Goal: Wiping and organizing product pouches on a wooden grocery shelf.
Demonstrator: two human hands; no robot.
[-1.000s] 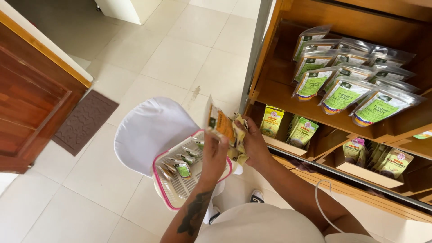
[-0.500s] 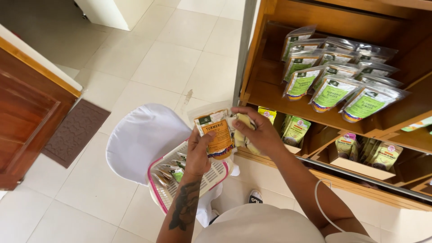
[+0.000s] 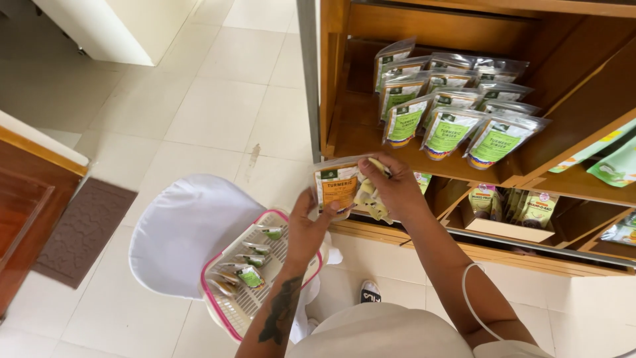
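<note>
My left hand [image 3: 309, 225] grips the lower edge of a clear pouch with an orange label [image 3: 336, 185], held up in front of the wooden shelf unit [image 3: 351, 136]. My right hand [image 3: 395, 189] holds a clear packet of pale pieces [image 3: 369, 199] right behind the orange pouch, its fingers at the top. Below my left forearm lies a white basket with a pink rim [image 3: 248, 311], holding several small green-labelled pouches [image 3: 250, 274]. It rests on a white-covered chair [image 3: 185, 229].
The upper shelf holds rows of green-labelled pouches [image 3: 447, 129]. The lower shelf has more pouches in a wooden tray [image 3: 507, 229]. A brown doormat [image 3: 83, 229] lies on the tiled floor by a wooden door [image 3: 26, 219]. A white cabinet [image 3: 122, 26] stands far left.
Both hands have lifted the pouches from above the basket up to shelf height. The orange-labelled pouch now faces me, and the view has shifted left.
</note>
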